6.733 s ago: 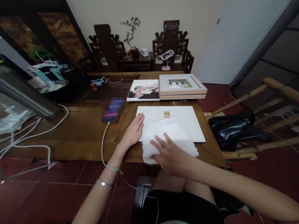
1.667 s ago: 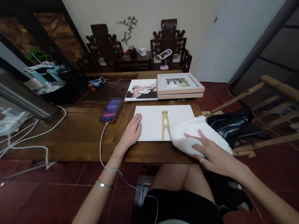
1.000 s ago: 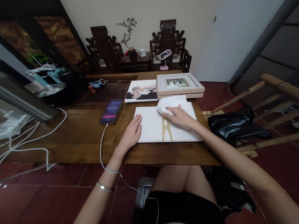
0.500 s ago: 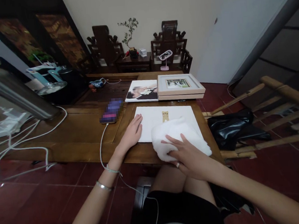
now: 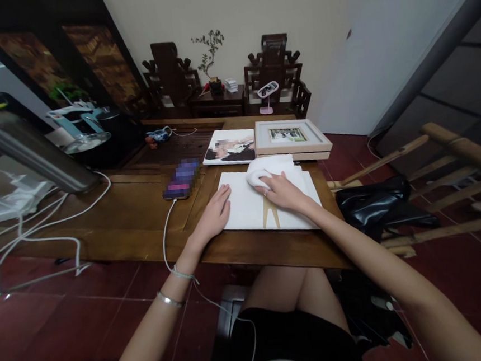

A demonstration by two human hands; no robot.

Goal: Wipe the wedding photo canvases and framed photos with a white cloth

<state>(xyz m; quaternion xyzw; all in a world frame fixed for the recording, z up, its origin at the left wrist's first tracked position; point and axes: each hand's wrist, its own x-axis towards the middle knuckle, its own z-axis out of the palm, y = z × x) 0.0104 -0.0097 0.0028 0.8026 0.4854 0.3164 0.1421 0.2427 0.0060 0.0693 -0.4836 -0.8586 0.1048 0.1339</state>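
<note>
A flat white board (image 5: pixel 243 211) lies at the table's front edge, with a tan two-legged figure (image 5: pixel 271 214) on its face. Its upper part is hidden by a folded white towel (image 5: pixel 279 165). My right hand (image 5: pixel 281 191) grips and presses the towel on the board's far half, with the fingers bent into the fabric. My left hand (image 5: pixel 217 212) rests flat on the board's left edge, fingers stretched out and holding nothing.
Beyond the board lie a photo panel (image 5: pixel 230 147) and stacked wooden picture frames (image 5: pixel 318 137). A phone (image 5: pixel 181 180) on a white cable sits at the left, near a big metal cylinder (image 5: pixel 31 148) and tangled cords. Right of the table stands a bamboo chair (image 5: pixel 406 146) holding a black bag (image 5: pixel 372 200).
My right hand has slid the towel away from me, from the board's near edge to its far part, uncovering the figure's legs. My left hand stays at the left edge.
</note>
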